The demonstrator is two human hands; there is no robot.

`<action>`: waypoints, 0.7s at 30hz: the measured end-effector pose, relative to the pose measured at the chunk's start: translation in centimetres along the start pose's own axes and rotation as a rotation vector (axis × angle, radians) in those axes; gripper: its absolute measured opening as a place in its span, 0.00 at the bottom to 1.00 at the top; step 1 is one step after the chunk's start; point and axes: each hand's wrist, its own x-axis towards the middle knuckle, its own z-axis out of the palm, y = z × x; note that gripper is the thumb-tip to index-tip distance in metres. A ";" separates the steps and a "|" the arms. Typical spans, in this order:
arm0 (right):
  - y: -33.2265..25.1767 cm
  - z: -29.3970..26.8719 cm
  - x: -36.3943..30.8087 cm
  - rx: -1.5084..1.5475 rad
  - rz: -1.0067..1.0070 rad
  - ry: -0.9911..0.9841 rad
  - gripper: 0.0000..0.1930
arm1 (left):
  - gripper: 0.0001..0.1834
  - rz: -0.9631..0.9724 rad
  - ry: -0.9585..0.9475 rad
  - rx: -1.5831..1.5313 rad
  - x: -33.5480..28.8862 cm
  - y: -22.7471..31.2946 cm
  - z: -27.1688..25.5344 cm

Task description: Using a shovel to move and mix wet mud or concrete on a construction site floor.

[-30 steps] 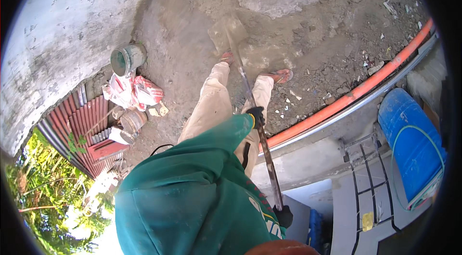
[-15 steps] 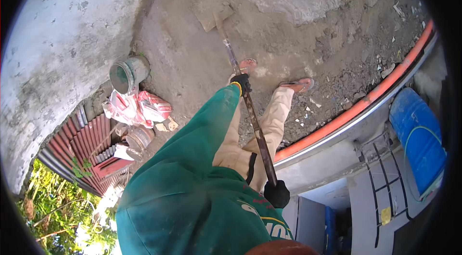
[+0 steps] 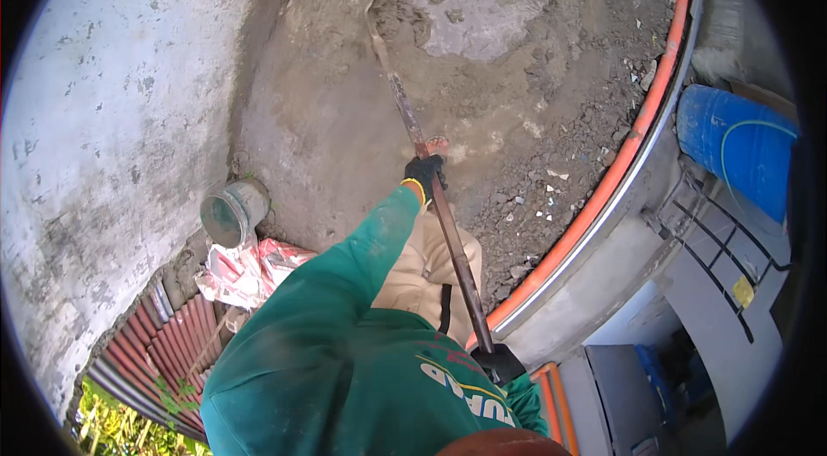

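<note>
Clamped in the fingers of left hand and right hand, the shovel has been turned edge-on near twelve o'clock — mud apparently being cut beside the grey patch.

My shovel has a long, straight brown shaft, scuffed pale toward the far end, slanting forward-left from my right side, blade near edge-on at the muddy ground, left of the pale wet patch.
</note>
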 end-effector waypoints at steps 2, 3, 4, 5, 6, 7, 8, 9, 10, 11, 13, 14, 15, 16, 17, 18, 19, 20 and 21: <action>3.9 0.1 2.4 0.044 -0.077 -0.021 0.10 | 0.05 0.070 -0.108 -0.034 -1.0 -0.1 -1.8; 6.0 0.7 3.0 -0.098 -0.192 0.048 0.10 | 0.06 0.041 -0.204 -0.047 -2.1 -1.1 -3.0; 8.1 1.6 3.4 -0.238 -0.305 0.121 0.10 | 0.08 0.008 -0.298 -0.058 -3.3 -2.2 -4.2; 11.2 2.0 4.6 -0.343 -0.355 0.229 0.13 | 0.08 0.024 -0.304 -0.043 -5.1 -2.6 -5.3; 14.7 2.5 6.0 -0.330 -0.369 0.224 0.13 | 0.10 0.111 -0.299 0.130 -7.8 -3.1 -6.2; 18.1 3.1 7.3 -0.372 -0.397 0.329 0.16 | 0.12 0.201 -0.285 0.297 -10.3 -3.7 -7.8; 20.3 3.1 9.1 -0.419 -0.436 0.438 0.19 | 0.12 0.224 -0.288 0.308 -11.2 -3.8 -9.7; 23.0 2.8 10.7 -0.576 -0.472 0.519 0.25 | 0.13 0.056 -0.525 0.020 -12.2 -4.0 -11.8; 25.3 2.9 13.3 -0.671 -0.553 0.592 0.27 | 0.14 -0.127 -0.750 -0.271 -12.5 -4.2 -13.4; 25.6 4.3 13.7 -0.720 -0.513 0.625 0.25 | 0.14 -0.024 -0.498 -0.168 -13.4 -4.0 -14.5; 26.3 7.5 15.1 -0.749 -0.464 0.654 0.24 | 0.11 0.044 -0.356 0.028 -11.7 -4.7 -17.7; 27.4 9.1 15.7 -0.748 -0.463 0.784 0.21 | 0.11 0.101 -0.223 0.212 -10.8 -5.3 -18.9; 28.9 10.7 16.3 -0.743 -0.449 0.916 0.18 | 0.12 -0.036 -0.264 0.042 -10.9 -6.1 -18.3; 30.0 12.0 16.1 -0.752 -0.443 0.894 0.18 | 0.11 0.026 -0.199 0.089 -9.3 -7.5 -20.3; 29.9 13.0 15.9 -0.826 -0.413 0.952 0.16 | 0.11 0.114 -0.162 0.175 -5.9 -8.7 -25.8; 29.6 13.9 16.5 -0.881 -0.382 1.027 0.13 | 0.12 0.184 -0.130 0.276 -2.9 -9.2 -30.0; 31.6 15.2 15.8 -0.815 -0.252 1.062 0.13 | 0.08 -0.016 -0.171 0.207 -3.4 -12.1 -30.2; 34.5 16.6 15.0 -0.825 -0.155 1.120 0.14 | 0.13 -0.231 -0.206 0.144 -5.5 -15.8 -30.5; 35.6 18.2 13.3 -0.781 -0.056 1.109 0.13 | 0.10 -0.358 -0.134 0.125 -5.9 -18.6 -32.1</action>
